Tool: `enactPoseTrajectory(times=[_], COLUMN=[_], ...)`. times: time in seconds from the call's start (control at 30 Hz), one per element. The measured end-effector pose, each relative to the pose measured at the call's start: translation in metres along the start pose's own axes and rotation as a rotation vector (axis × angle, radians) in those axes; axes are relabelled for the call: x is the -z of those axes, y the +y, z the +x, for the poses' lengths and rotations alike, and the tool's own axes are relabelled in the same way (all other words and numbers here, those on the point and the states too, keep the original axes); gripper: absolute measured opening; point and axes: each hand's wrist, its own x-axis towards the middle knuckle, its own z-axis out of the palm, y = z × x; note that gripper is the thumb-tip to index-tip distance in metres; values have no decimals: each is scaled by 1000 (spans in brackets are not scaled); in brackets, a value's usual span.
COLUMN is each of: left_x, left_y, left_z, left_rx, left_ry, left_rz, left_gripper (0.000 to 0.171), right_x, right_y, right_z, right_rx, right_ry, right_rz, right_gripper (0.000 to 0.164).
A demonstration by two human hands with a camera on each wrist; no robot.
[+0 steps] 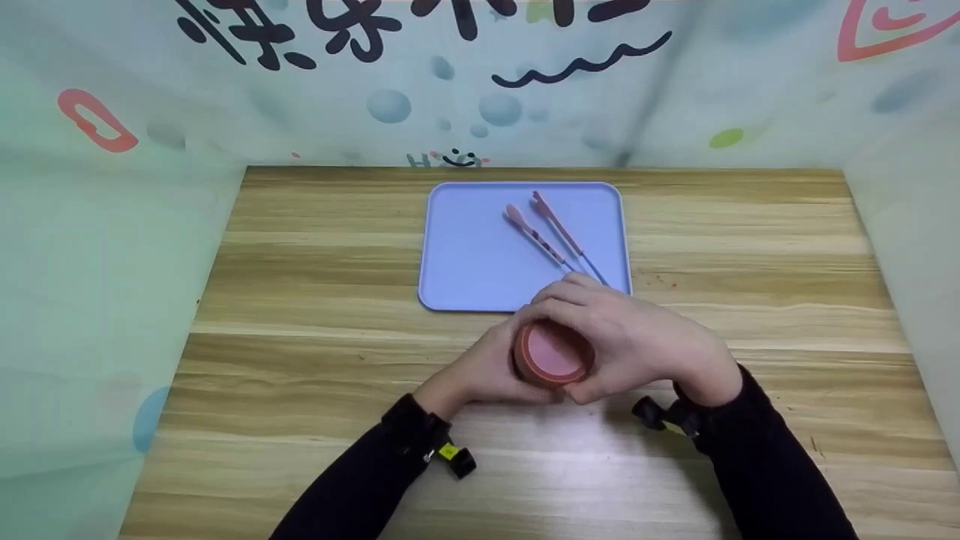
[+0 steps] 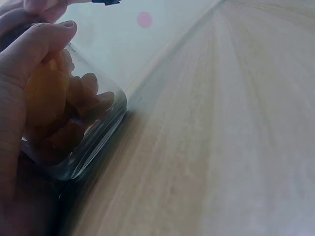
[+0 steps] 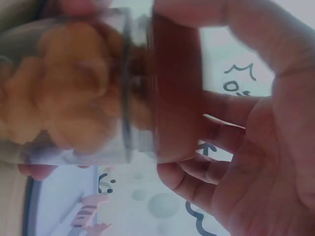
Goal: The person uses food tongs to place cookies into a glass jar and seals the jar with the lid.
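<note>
A clear jar (image 3: 74,93) with orange-brown pieces inside stands upright at the front of the tray, under a reddish-brown lid (image 1: 555,351). My left hand (image 1: 487,367) wraps around the jar's body, low on its side. Fingers and thumb of my right hand (image 1: 626,334) grip the rim of the lid from the right. In the right wrist view, a clear band of the jar's neck shows between lid and body. The left wrist view shows the jar's base (image 2: 98,142) close to the tabletop. In the head view the hands hide most of the jar's body.
A pale blue tray (image 1: 465,247) lies behind the hands on the wooden table (image 1: 315,375). On it are two slim utensils with pink handles (image 1: 555,217) and thin metal shafts, their near ends hidden by the right hand. A printed curtain (image 1: 450,90) surrounds the table.
</note>
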Motion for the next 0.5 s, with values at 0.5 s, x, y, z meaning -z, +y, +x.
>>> enactPoseTrajectory(times=[0.5], left_x=[-1], left_y=[-1], left_z=[0], left_rx=[18], left_ry=[-3], left_rz=[-11], left_gripper=[100], right_x=[1], right_y=[4], right_z=[-1], right_rx=[-47], right_ry=[-24], right_rz=[15], right_gripper=[81])
